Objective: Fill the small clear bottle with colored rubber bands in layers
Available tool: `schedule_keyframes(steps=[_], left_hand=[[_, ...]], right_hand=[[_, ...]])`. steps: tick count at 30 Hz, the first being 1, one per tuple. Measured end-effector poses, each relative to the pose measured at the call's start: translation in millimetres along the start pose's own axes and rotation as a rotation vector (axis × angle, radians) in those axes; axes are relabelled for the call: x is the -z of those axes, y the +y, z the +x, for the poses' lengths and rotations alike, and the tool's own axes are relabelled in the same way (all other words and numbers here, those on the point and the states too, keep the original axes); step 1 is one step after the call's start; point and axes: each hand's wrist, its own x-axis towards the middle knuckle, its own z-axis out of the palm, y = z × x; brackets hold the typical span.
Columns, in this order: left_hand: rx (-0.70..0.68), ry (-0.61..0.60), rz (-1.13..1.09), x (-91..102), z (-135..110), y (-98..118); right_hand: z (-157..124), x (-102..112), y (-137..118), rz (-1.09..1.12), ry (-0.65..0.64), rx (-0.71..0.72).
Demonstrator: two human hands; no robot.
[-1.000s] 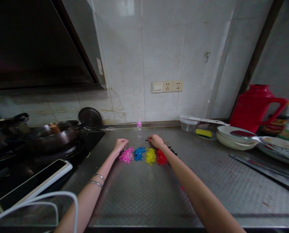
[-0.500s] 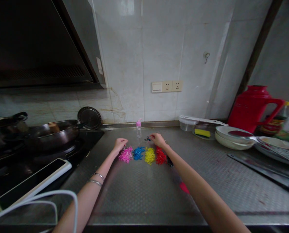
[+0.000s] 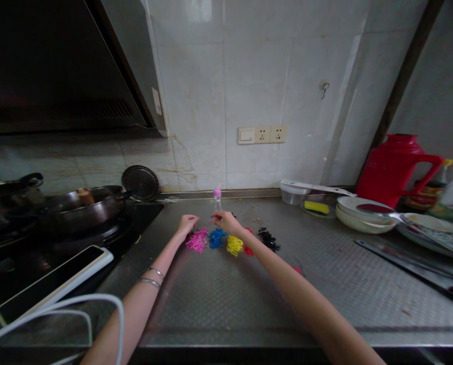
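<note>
The right hand [image 3: 226,221] reaches leftward above the counter [image 3: 218,304], fingers bent; it is too small to tell how wide the grip is or whether a piece is in it. The left hand [image 3: 188,222] is just across from it, fingers curled toward the thumb, and I cannot tell if the tips hold anything.

Between and in front of them the small loose pieces lie sorted by colour in a row: pink pile [image 3: 198,241] beside the left hand, blue pile [image 3: 216,237], yellow pile [image 3: 234,245], red pile [image 3: 248,248], then black pile [image 3: 269,240] at the right end. The right forearm crosses in front of the red pile and hides part of it. A clear bottle [image 3: 217,198] with a pink top stands upright just beyond the right hand, which covers its foot.

Farther right are a clear tub [image 3: 292,195], a yellow sponge [image 3: 316,207], stacked bowls [image 3: 363,223], a long flat blade [image 3: 401,263] and, at the back, a red jug [image 3: 393,170]. To the left, a white-edged device [image 3: 55,284] slants at the stove's edge, with a white cable [image 3: 120,314] looping in front of the left forearm. A pan [image 3: 89,215] sits on the stove, near a dark round lid [image 3: 140,183] leaning on the wall [image 3: 196,86]; the range hood [image 3: 59,76] hangs above.
</note>
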Motion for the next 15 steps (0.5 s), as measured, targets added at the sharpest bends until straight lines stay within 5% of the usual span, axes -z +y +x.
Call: schedule_keyframes(steps=[15], left_hand=[[-0.021, -0.029, -0.019, -1.4, -2.1, -0.2]], right_hand=[[-78.0, 78.3, 55.0, 0.004, 0.003, -0.166]])
